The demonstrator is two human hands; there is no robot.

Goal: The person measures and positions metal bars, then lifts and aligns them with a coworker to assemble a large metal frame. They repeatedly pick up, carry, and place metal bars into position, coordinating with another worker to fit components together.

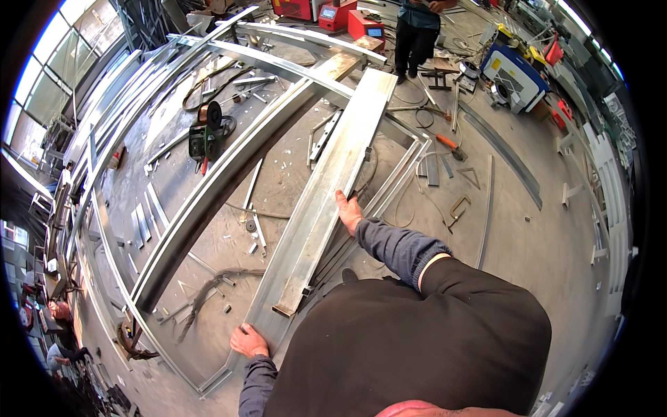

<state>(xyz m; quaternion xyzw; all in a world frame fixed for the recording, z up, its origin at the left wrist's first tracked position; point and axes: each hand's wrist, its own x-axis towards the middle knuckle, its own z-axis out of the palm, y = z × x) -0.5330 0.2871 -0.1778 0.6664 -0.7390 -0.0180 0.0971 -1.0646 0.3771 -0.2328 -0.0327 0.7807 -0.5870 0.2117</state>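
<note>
A long rectangular steel tube [326,229] lies lengthwise on a wider galvanized steel channel [279,260], slanting away from my body. The tube's open end faces me. My right hand [349,212] grips the right-hand side of the tube about midway along, its thumb over the edge; some fingers are hidden beneath. Lower down, my left hand [249,340] is curled over the near left edge of the channel, close to its end. Both pieces lie across a bigger metal frame.
A long steel beam [215,177] runs parallel on the left. A green wire feeder [200,141] with a spool stands beyond it. To the right lie an orange-handled grinder [450,144], a C-clamp [458,210] and cables. A blue-and-white machine [513,76] and another person [417,35] are farther back.
</note>
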